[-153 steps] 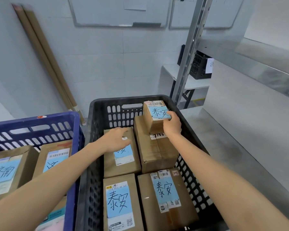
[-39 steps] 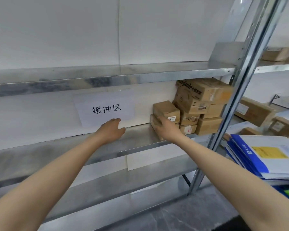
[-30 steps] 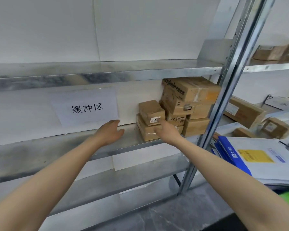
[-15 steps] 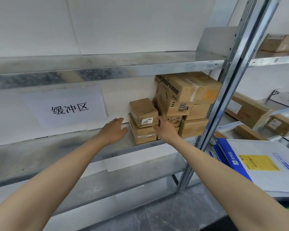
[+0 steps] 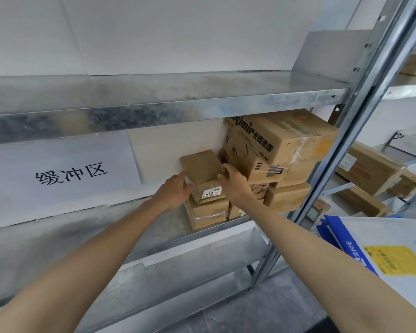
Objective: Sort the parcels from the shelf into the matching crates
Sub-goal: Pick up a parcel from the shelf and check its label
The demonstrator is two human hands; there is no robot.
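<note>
A small brown cardboard parcel (image 5: pixel 203 168) with a white sticker on its front lies on top of a flatter brown parcel (image 5: pixel 208 212) on the metal shelf (image 5: pixel 87 227). My left hand (image 5: pixel 174 192) grips its left side and my right hand (image 5: pixel 232 181) grips its right side, fingers curled round the edges. To the right stands a stack of bigger cardboard boxes (image 5: pixel 276 150), the top one printed with black lettering. No crates are in view.
A white paper sign (image 5: pixel 58 176) with black characters hangs on the wall behind the shelf. A steel upright (image 5: pixel 346 131) stands right of the stack. More boxes (image 5: pixel 368 169) and blue-white mailers (image 5: pixel 380 246) lie on the neighbouring shelf at right.
Earlier I placed parcels in a black crate, then turned to the shelf. Over the last second both hands reached in and closed on the sides of the small top parcel.
</note>
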